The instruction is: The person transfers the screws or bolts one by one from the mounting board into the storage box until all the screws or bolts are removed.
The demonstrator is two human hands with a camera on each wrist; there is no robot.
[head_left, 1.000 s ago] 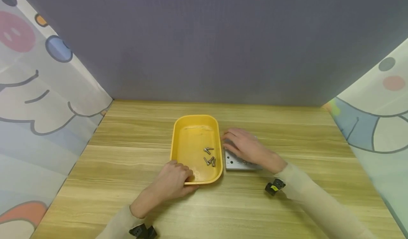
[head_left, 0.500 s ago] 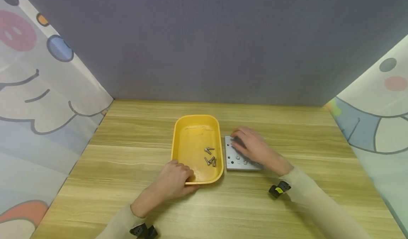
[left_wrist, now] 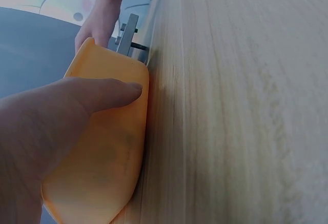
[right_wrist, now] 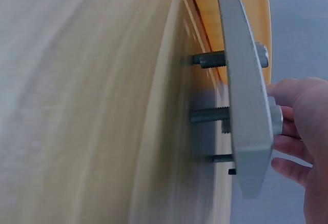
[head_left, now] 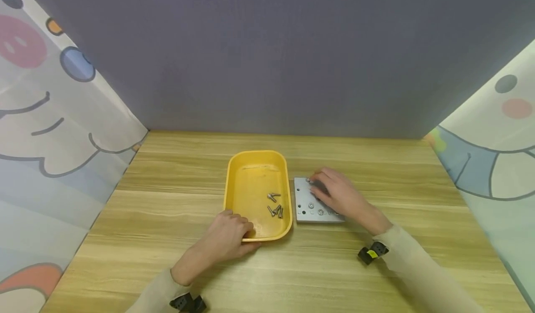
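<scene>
My left hand (head_left: 227, 236) grips the near left corner of a yellow tray (head_left: 235, 173), thumb outside against its wall and fingers over the rim. Several silver bolts (head_left: 273, 211) lie loose inside the tray. To the tray's right is a grey metal plate (head_left: 303, 197) with holes and several bolts set in it. Their dark threaded shanks (right_wrist: 210, 114) stick out under the plate. My right hand (head_left: 338, 194) is over the plate's far part, fingers bent near a bolt head (head_left: 308, 179). Whether the fingertips pinch anything is hidden.
The tray and plate are on a wood-grain table (head_left: 167, 220). A dark grey panel (head_left: 267, 62) rises behind it, and cartoon-printed curtains (head_left: 71, 132) hang on both sides. Black cameras (head_left: 373, 252) sit on both wrists.
My right hand has shifted right across the plate, uncovering its left side and a bolt head near the far edge. The left hand and tray have stayed put.
</scene>
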